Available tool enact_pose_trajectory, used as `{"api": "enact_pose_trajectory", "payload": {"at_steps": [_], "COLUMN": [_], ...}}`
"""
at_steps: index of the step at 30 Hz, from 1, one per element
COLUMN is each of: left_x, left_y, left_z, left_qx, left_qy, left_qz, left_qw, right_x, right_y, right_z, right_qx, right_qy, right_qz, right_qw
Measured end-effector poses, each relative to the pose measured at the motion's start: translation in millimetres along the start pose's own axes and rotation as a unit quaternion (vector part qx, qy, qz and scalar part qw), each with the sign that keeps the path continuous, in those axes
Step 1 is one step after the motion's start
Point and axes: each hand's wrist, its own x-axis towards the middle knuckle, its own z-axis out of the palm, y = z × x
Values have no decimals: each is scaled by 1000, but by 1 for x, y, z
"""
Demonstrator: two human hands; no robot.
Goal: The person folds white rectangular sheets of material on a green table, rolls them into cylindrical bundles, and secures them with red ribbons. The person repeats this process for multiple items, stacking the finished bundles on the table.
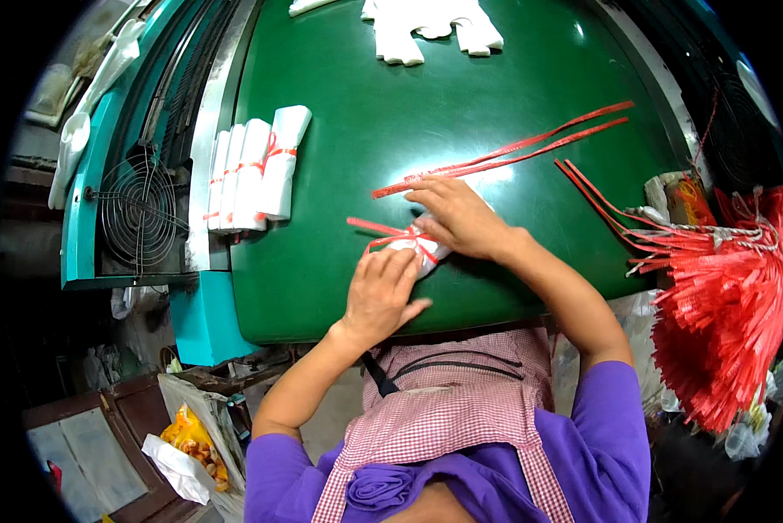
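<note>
On the green work table (339, 261), the left hand (379, 295) presses flat on a small white folded plastic-bag bundle (417, 253) to steady it while the right hand (457, 218) pinches its red plastic tie strip (383, 230)

I'm looking down at a small packing workshop, not a home. I see a wide green bench (496, 113) with a metal edge, built onto a teal machine frame (82, 218) that carries a wire-guarded fan (138, 212). Tied white rolls (252, 170) lie in a row on the bench, and more white stock (430, 26) sits at its far end. A thick bundle of red ties (722, 314) hangs at the right, with loose ties (513, 152) on the surface. I wear a checked apron (448, 410). Bags (191, 444) crowd the floor.
</note>
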Motion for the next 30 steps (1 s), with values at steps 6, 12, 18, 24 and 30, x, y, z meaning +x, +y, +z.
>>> {"api": "enact_pose_trajectory", "payload": {"at_steps": [6, 12, 18, 24, 30], "left_x": [6, 17, 6, 3, 1], "left_y": [-52, -150, -179, -181, -183], "left_z": [11, 10, 27, 29, 31], "left_qx": [-10, 206, 191, 159, 152], "left_qy": [39, 80, 91, 70, 80], "left_qz": [-104, -208, -244, -266, -266], "left_qw": [994, 953, 946, 948, 949], "right_x": [-18, -16, 92, 179, 181], "right_y": [126, 193, 183, 255, 247], "right_z": [-35, -81, -18, 7, -12], "right_qx": [-205, -445, -320, -422, -424], "right_qy": [58, 137, 150, 159, 21], "right_qz": [127, 266, 105, 208, 196], "right_qw": [969, 844, 930, 868, 884]}}
